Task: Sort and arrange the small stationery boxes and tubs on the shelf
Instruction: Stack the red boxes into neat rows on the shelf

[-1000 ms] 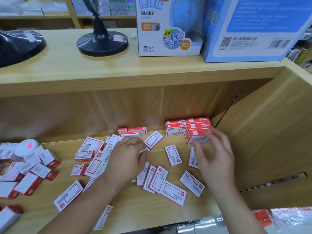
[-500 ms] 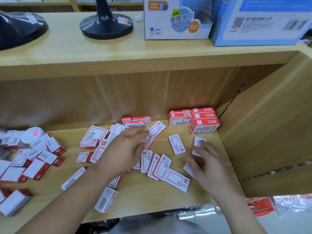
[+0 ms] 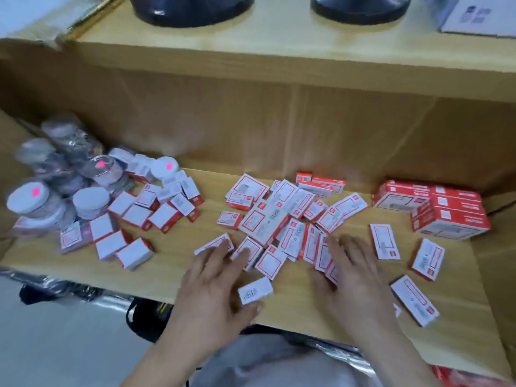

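Observation:
Several small red-and-white boxes lie scattered in a loose pile at the middle of the wooden shelf. Larger red boxes stand stacked at the back right. Clear round tubs with white lids crowd the left end, with more small boxes beside them. My left hand lies flat with spread fingers, fingertips on boxes at the pile's near edge and the thumb by one loose box. My right hand rests with straight fingers on boxes at the pile's right side.
Two black round bases and a white carton stand on the upper shelf top. A wooden side wall closes the right end. Loose boxes lie near the front right edge.
The view swung left and down, bringing the tubs into sight. Both hands drew back toward the front edge; the right hand moved left from the loose boxes onto the pile's right side.

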Demonstrator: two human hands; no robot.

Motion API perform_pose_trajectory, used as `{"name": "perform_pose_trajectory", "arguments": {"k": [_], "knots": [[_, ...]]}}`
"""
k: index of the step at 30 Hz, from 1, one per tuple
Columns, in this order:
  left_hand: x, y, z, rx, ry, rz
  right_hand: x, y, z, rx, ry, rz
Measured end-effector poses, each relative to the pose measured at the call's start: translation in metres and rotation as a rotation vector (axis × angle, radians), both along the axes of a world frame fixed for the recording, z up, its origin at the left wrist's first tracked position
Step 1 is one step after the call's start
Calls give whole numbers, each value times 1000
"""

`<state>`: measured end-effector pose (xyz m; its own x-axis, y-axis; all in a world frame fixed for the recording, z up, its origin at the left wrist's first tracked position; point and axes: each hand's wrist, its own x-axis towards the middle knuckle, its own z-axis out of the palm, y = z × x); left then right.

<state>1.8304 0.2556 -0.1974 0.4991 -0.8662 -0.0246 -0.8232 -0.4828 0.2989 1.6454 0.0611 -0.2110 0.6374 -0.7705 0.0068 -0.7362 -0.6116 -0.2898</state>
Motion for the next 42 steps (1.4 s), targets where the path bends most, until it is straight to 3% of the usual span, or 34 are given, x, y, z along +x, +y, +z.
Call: {"name": "perform_pose_trajectory", "arguments": {"k": [4,9,12,21,24,27,30,34,36,40,42], "knots": [[17,3,-8,-176,14,14,11,-7,11,-41,-33,38],[26,3,-12,-262,-30,-17,40,15,18,20,-217,284],[33,6,-14,-299,-15,-30,50,37,7,-23,-167,372],[55,-20,9,-372,88,2,58,34,21,71,-200,258],[63,-60,18,-211,18,-19,58,24,32,205,-252,200],[60,-87,26,8,-28,-20,61,13,42,426,-516,20],[60,-100,30,96,-27,-50,57,6,47,485,-654,-106],[61,-115,26,156,-22,-83,54,8,50,573,-693,-197],[65,-117,28,84,98,-67,51,11,53,582,-661,-193],[78,-106,37,-128,538,43,47,25,61,587,-620,-137],[86,-95,39,-222,633,78,57,39,63,546,-569,-58]]}}
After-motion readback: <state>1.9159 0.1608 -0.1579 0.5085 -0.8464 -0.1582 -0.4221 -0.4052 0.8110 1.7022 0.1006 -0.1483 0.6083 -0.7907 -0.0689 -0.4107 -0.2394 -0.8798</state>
